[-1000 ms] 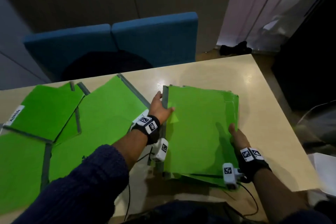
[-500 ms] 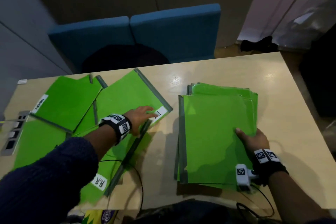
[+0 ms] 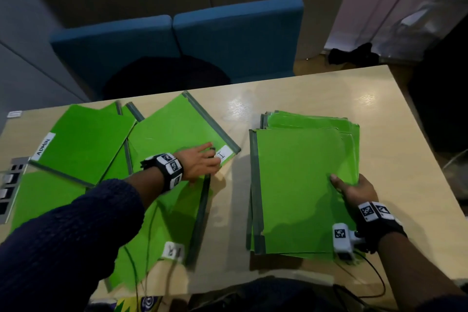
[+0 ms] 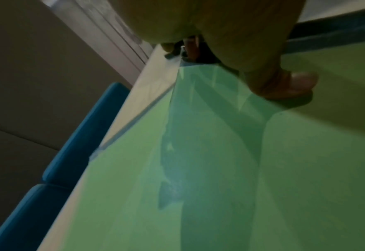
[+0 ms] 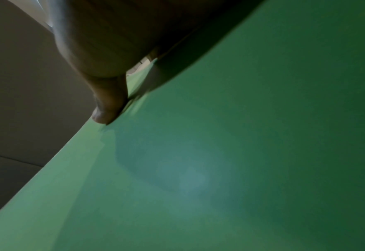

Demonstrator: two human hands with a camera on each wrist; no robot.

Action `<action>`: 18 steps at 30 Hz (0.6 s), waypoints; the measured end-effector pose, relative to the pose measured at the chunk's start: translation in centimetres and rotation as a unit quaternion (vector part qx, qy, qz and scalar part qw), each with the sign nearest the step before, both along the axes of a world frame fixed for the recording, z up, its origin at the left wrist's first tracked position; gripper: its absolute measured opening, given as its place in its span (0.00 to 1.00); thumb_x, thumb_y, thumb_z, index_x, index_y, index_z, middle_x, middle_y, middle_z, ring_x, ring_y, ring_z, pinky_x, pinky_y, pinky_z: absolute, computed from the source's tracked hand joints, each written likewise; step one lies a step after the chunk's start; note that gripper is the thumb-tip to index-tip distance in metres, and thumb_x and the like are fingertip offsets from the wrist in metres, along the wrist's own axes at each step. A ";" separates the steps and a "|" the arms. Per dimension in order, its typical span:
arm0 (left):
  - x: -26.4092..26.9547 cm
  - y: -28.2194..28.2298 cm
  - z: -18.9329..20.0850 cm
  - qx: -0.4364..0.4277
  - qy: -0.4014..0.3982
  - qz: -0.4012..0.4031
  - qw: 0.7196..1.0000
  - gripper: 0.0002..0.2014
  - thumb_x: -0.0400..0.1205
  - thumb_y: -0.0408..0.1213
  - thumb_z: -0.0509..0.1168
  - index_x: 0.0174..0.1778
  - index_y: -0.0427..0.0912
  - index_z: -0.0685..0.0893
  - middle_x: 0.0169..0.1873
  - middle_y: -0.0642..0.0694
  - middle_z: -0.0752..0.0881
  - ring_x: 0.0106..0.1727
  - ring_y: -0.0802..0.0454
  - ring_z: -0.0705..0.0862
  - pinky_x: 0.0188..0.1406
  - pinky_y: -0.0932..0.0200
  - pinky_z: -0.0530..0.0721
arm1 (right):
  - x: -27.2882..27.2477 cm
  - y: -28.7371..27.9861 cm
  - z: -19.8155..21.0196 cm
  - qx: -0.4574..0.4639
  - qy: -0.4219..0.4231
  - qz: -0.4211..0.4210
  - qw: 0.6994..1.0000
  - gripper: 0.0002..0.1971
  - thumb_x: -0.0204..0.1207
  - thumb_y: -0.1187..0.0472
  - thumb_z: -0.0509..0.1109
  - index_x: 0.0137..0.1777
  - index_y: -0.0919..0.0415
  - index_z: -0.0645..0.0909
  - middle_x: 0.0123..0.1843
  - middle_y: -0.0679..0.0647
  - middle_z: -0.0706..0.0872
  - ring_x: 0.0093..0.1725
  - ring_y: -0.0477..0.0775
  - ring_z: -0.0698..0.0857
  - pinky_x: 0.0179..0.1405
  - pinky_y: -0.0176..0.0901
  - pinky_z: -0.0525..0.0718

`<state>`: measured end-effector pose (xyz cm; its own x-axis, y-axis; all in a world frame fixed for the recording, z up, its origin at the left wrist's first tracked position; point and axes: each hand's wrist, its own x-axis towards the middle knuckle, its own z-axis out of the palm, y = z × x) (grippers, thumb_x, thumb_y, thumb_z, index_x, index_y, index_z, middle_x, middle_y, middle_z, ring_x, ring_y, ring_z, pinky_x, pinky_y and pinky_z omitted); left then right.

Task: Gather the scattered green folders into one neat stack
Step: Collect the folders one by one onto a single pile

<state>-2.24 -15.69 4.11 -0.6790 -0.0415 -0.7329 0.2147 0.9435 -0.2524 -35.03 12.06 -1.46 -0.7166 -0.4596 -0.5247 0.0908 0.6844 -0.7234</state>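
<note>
Resting flat at mid-frame, the left hand (image 3: 200,163) presses the slanted loose folder (image 3: 177,134), its spine running lower-right toward the stack (image 3: 301,185), whose right edge the right hand (image 3: 354,189) clasps.

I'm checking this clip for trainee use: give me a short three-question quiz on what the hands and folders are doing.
1. True or false: the right hand rests on the stack of green folders.
2. Which label lies nearest the left hand? A) ADMIN B) I C) H.R
3. Fill in: the loose folders lie to the ___ of the stack.

Key: 1 true. 2 B, the I label. 3 left.
</note>
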 end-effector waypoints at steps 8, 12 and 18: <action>-4.4 -6.1 2.3 -0.115 0.117 0.234 0.958 0.38 0.79 0.48 0.67 0.82 0.42 0.57 0.82 0.40 0.56 0.83 0.38 0.53 0.82 0.33 0.48 | -0.1 0.0 -0.7 0.009 -0.015 -0.017 1.000 0.37 0.54 0.34 0.82 0.59 0.55 0.84 0.49 0.58 0.91 0.46 0.64 0.90 0.48 0.67 0.90; -5.2 -6.5 -0.5 0.030 0.048 0.243 0.968 0.56 0.70 0.47 0.77 0.85 0.50 0.44 0.85 0.46 0.45 0.86 0.42 0.40 0.81 0.30 0.46 | -0.3 0.1 -0.5 0.024 0.017 -0.001 1.000 0.30 0.69 0.43 0.80 0.65 0.60 0.81 0.54 0.60 0.89 0.52 0.66 0.88 0.57 0.63 0.87; -6.7 -5.3 -2.0 0.045 0.039 0.211 0.976 0.62 0.59 0.54 0.83 0.83 0.44 0.52 0.78 0.43 0.62 0.80 0.42 0.60 0.83 0.36 0.44 | -0.1 0.2 -0.3 -0.002 0.013 0.003 1.000 0.27 0.69 0.43 0.81 0.63 0.57 0.84 0.52 0.58 0.91 0.47 0.60 0.90 0.49 0.55 0.89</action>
